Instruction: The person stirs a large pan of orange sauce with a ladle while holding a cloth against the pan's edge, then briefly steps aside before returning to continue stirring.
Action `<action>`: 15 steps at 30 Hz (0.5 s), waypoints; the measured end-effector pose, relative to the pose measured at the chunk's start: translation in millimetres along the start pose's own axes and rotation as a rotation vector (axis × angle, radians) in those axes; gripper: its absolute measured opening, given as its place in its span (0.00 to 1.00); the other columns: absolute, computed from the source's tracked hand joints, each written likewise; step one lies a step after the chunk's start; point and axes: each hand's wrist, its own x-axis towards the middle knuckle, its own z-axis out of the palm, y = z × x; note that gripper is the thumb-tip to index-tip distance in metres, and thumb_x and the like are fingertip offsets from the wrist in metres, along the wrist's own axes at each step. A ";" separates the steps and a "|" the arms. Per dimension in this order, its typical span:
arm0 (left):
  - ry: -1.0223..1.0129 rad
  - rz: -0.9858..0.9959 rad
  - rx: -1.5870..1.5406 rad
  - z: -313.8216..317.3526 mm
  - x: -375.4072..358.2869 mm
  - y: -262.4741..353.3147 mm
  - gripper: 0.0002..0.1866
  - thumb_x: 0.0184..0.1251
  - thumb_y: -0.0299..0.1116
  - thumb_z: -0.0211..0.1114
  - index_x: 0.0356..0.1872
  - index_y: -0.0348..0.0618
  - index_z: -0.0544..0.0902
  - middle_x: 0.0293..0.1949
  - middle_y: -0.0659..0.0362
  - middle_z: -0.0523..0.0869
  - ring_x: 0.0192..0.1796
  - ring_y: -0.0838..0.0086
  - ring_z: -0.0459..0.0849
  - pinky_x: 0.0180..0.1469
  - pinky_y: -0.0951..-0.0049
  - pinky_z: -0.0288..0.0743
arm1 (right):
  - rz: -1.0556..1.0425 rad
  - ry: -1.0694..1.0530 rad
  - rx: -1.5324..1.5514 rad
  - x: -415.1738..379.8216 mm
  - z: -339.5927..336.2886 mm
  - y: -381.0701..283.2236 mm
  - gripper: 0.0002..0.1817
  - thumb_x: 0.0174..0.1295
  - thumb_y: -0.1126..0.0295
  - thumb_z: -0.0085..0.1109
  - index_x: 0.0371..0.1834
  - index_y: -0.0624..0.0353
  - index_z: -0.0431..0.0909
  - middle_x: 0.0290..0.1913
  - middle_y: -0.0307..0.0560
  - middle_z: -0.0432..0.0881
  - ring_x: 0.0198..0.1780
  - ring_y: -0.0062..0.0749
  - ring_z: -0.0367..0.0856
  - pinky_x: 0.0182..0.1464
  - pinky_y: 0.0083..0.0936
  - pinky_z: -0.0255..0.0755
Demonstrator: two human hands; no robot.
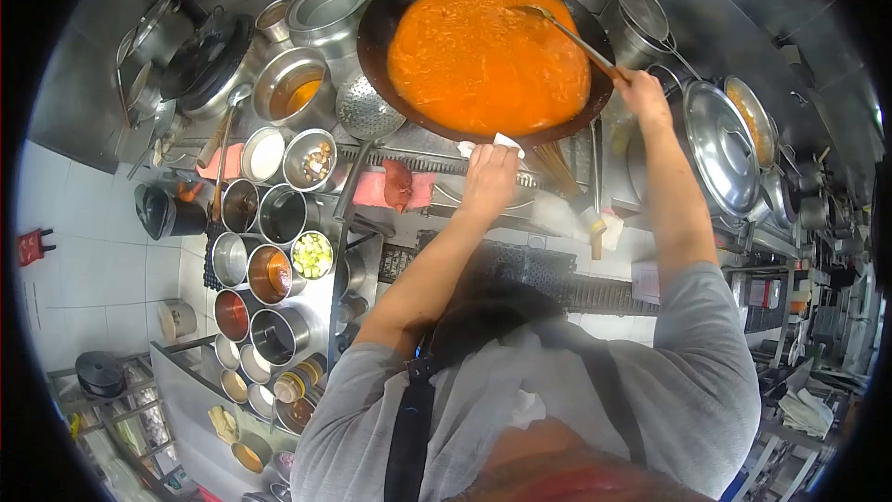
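A large dark wok (pixel 370 46) holds a wide pool of orange sauce (pixel 483 56) with small bits in it. My right hand (pixel 643 95) is closed round the wooden end of a long-handled ladle (pixel 578 40) at the wok's right side. The ladle's head lies in the sauce near the back, partly sunk, so its full shape is hidden. At the wok's front rim, my left hand (pixel 491 177) grips a folded white cloth (pixel 507 142) against the edge. Most of that cloth is under my fingers.
Left of the wok are a perforated skimmer (pixel 364 110), a pot with orange liquid (pixel 291 88) and several metal containers, one with chopped green pieces (pixel 312 255). A red cloth (pixel 398 186) lies on the front ledge. At right stand a metal lid (pixel 721 147) and a strainer (pixel 641 7).
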 end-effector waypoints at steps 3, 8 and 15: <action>0.011 0.004 0.001 0.6 1.0 0.2 0.11 0.65 0.31 0.64 0.46 0.40 0.83 0.39 0.55 0.81 0.46 0.59 0.77 0.57 0.56 0.68 | -0.006 -0.026 0.028 -28.9 -48.1 18.1 0.17 0.64 0.58 0.59 0.56 0.43 0.84 0.49 0.56 0.85 0.54 0.53 0.83 0.57 0.41 0.75; 0.027 0.004 0.008 3.9 0.4 -1.2 0.10 0.65 0.31 0.64 0.45 0.39 0.84 0.39 0.55 0.81 0.45 0.59 0.77 0.57 0.56 0.68 | 0.006 0.003 -0.044 -82.0 -104.3 34.5 0.19 0.59 0.65 0.65 0.56 0.49 0.85 0.46 0.58 0.87 0.48 0.51 0.86 0.53 0.38 0.77; 0.019 0.001 0.012 3.4 0.9 -1.6 0.11 0.65 0.32 0.64 0.45 0.40 0.83 0.38 0.55 0.81 0.45 0.59 0.77 0.57 0.57 0.68 | -0.047 -0.030 -0.102 -147.5 -127.5 14.6 0.20 0.56 0.70 0.69 0.55 0.49 0.86 0.42 0.55 0.88 0.41 0.47 0.88 0.48 0.35 0.78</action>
